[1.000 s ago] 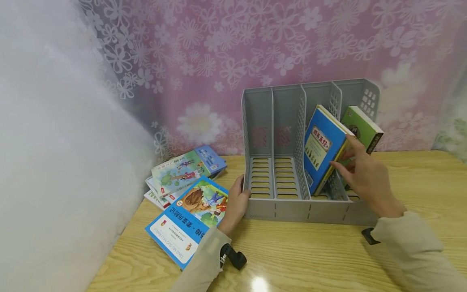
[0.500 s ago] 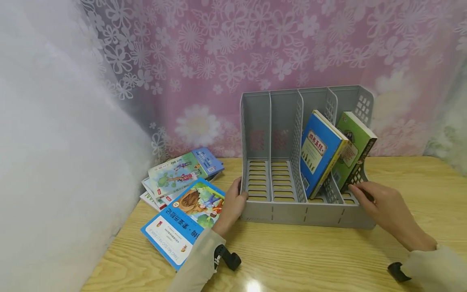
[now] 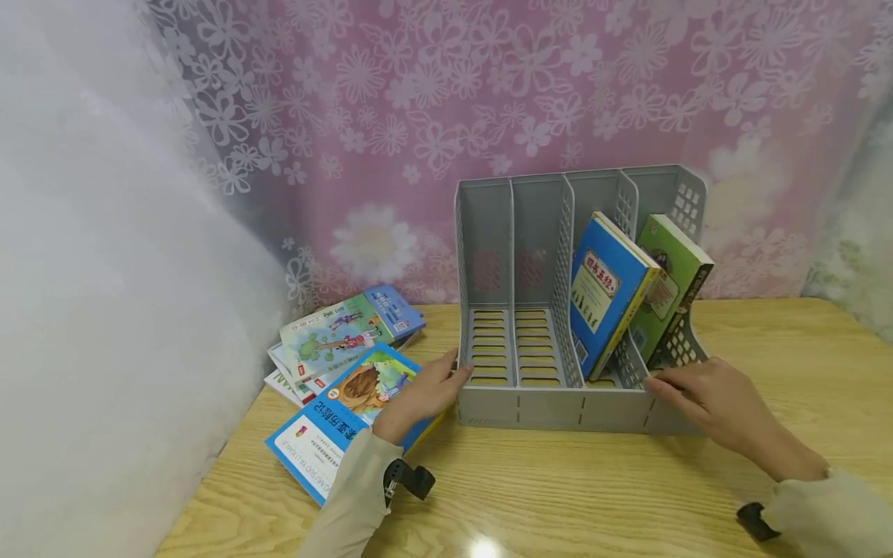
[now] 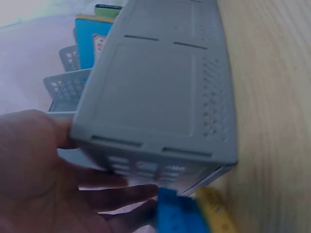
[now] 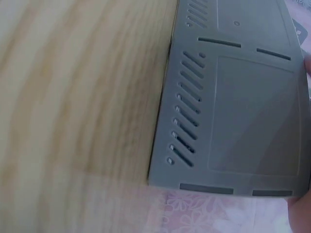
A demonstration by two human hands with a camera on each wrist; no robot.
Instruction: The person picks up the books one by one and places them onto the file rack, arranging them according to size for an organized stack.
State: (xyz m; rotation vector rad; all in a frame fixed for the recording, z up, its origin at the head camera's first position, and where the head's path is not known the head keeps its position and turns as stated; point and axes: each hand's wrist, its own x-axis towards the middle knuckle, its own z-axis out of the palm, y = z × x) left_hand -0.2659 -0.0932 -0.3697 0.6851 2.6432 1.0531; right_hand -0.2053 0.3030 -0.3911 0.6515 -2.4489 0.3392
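Note:
A grey book rack (image 3: 547, 408) with upright dividers stands on the table. My left hand (image 3: 429, 391) holds its left front corner; in the left wrist view the thumb hooks over the rim and the fingers (image 4: 116, 196) lie along the side wall. At the right end, my right hand (image 3: 718, 407) grips the front rim, and only slivers of it show in the right wrist view. A blue book (image 3: 607, 298) with a yellow spine leans in the third compartment from the left. In the rightmost one tilts a green book (image 3: 673, 271) with a dark spine.
Left of the rack lies a blue picture-cover book (image 3: 317, 434), partly under my left forearm. Behind it is a loose pile of books (image 3: 342, 333). A pink floral curtain (image 3: 446, 101) hangs behind the wooden table (image 3: 572, 496).
My right hand has left the blue book's spine and come down to the rack's right front rim. The left hand stays at the left corner. The rack sits slightly further left in view.

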